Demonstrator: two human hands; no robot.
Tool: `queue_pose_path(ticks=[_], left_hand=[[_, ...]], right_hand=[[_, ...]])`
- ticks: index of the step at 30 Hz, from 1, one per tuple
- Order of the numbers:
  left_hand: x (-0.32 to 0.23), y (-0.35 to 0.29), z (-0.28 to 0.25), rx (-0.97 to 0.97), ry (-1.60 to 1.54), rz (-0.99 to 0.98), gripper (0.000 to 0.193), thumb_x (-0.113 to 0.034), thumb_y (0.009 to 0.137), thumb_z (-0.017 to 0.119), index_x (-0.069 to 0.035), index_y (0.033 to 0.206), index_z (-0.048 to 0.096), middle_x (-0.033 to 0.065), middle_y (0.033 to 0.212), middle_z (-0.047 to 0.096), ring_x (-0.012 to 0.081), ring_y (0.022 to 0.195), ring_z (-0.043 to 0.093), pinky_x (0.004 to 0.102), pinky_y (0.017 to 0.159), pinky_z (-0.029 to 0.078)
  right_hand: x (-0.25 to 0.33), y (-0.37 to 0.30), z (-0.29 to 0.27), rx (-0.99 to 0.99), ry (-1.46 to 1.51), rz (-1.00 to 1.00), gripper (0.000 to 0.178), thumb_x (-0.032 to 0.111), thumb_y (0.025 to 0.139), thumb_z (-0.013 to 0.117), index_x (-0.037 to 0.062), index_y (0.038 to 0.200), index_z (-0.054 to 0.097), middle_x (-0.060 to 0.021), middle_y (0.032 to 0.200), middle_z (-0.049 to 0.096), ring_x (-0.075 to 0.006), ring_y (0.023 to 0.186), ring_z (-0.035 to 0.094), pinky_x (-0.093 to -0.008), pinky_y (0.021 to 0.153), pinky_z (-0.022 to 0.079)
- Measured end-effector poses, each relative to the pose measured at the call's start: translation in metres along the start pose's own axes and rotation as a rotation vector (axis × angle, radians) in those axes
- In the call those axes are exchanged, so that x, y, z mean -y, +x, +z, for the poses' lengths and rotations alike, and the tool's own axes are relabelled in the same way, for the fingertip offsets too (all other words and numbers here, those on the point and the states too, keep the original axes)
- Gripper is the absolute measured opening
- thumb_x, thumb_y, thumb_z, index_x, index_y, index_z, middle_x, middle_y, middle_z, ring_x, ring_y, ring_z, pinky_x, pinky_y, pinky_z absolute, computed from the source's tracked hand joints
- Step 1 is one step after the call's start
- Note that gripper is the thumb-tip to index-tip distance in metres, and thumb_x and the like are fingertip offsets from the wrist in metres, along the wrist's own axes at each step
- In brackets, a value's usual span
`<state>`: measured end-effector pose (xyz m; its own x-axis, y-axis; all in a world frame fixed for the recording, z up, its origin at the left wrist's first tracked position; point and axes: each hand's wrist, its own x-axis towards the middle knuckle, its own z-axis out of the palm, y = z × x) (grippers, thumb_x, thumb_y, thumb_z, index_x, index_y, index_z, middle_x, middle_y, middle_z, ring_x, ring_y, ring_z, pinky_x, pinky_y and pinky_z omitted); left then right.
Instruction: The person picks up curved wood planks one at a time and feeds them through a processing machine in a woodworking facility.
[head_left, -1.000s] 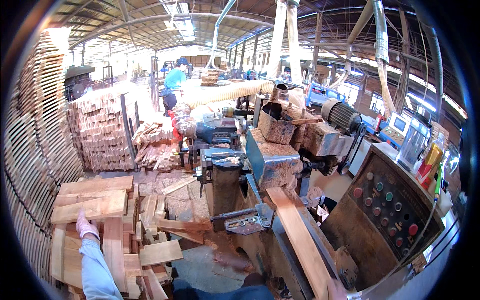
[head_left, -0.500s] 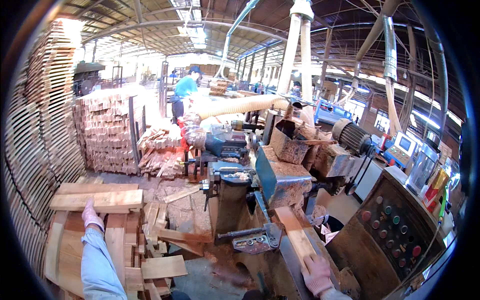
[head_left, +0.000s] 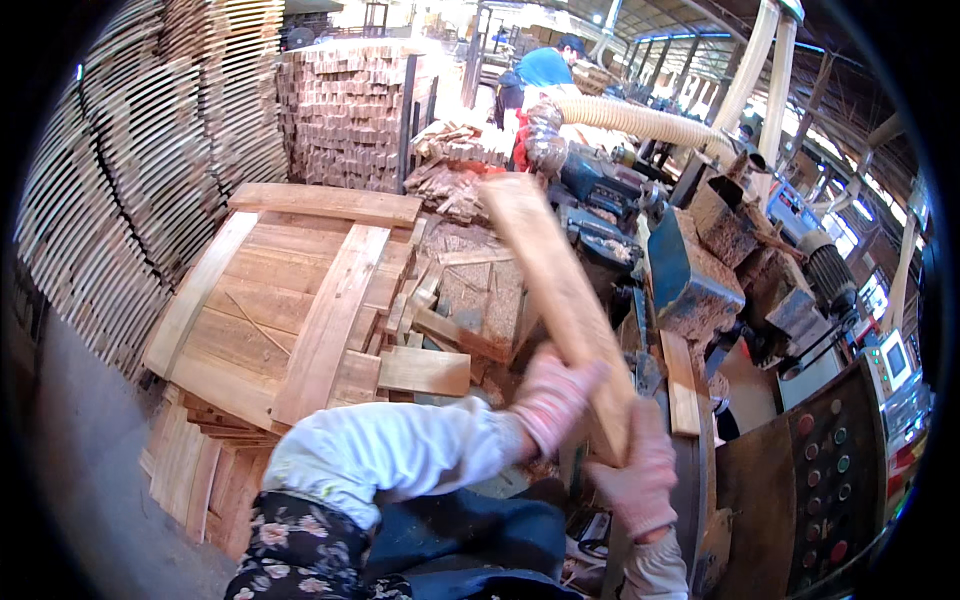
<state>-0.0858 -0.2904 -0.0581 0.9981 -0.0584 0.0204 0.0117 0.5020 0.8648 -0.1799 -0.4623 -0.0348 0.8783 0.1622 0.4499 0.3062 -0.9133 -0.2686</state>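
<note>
The left hand point(head_left: 560, 398) is clamped round the lower part of a held board point(head_left: 555, 270), and the right hand point(head_left: 640, 475) grips its near end. The sawdust-coated machine point(head_left: 690, 275) stands to the right, with the broad pile of boards point(head_left: 335, 320) to the left. Between them the held board slants in mid-air, off the pile. A second board point(head_left: 680, 385) lies on the machine's bed; whether it is finished, I cannot tell. With many boards on the pile, much handling seems left.
</note>
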Motion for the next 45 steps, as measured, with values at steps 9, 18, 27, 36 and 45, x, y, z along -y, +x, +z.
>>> queue_pose_path(ticks=[9, 18, 27, 36, 45], left_hand=[[-0.116, 0.094, -0.104, 0.351, 1.414, 0.526, 0.040, -0.006, 0.089, 0.065, -0.002, 0.128, 0.060, 0.0240, 0.112, 0.070, 0.0379, 0.104, 0.069, 0.0455, 0.091, 0.058], [-0.246, 0.188, -0.434, -0.302, 2.516, 0.087, 0.070, -0.008, 0.077, 0.071, -0.010, 0.144, 0.050, 0.0197, 0.138, 0.062, 0.0397, 0.126, 0.060, 0.0529, 0.106, 0.049], [-0.296, 0.140, -0.402, -0.316, 2.440, -0.231, 0.069, -0.027, 0.067, 0.087, -0.009, 0.129, 0.064, 0.0182, 0.124, 0.069, 0.0396, 0.125, 0.064, 0.0486, 0.106, 0.052], [-0.318, -0.015, -0.488, -1.093, 1.939, -0.743, 0.106, -0.057, 0.064, 0.082, 0.005, 0.145, 0.055, 0.0298, 0.143, 0.060, 0.0446, 0.137, 0.056, 0.0545, 0.111, 0.047], [-0.280, -0.078, -0.469, -1.112, 1.726, -0.507, 0.094, -0.052, 0.071, 0.086, 0.002, 0.143, 0.059, 0.0276, 0.143, 0.062, 0.0417, 0.135, 0.060, 0.0450, 0.113, 0.048]], right_hand=[[-0.035, -0.244, -0.104, 0.196, -0.235, 0.809, 0.089, 0.017, 0.073, 0.085, 0.0015, 0.153, 0.048, -0.0246, 0.145, 0.056, -0.0432, 0.135, 0.053, -0.0503, 0.115, 0.043], [-0.095, -0.258, -0.043, -0.390, -0.130, 0.821, 0.094, 0.029, 0.087, 0.085, 0.0010, 0.162, 0.036, -0.0263, 0.161, 0.042, -0.0391, 0.147, 0.041, -0.0459, 0.122, 0.036], [-0.218, -0.022, 0.078, -0.562, 0.030, 0.464, 0.090, -0.001, 0.081, 0.072, 0.0064, 0.164, 0.037, -0.0158, 0.163, 0.043, -0.0340, 0.151, 0.039, -0.0440, 0.126, 0.032], [-0.070, -0.126, -0.039, 0.107, -0.156, 0.656, 0.093, 0.033, 0.086, 0.082, -0.0001, 0.161, 0.037, -0.0284, 0.160, 0.043, -0.0427, 0.149, 0.039, -0.0478, 0.122, 0.035], [-0.047, -0.215, -0.081, 0.284, -0.385, 0.578, 0.077, 0.029, 0.081, 0.082, -0.0008, 0.147, 0.055, -0.0291, 0.142, 0.059, -0.0449, 0.132, 0.055, -0.0509, 0.111, 0.046]])
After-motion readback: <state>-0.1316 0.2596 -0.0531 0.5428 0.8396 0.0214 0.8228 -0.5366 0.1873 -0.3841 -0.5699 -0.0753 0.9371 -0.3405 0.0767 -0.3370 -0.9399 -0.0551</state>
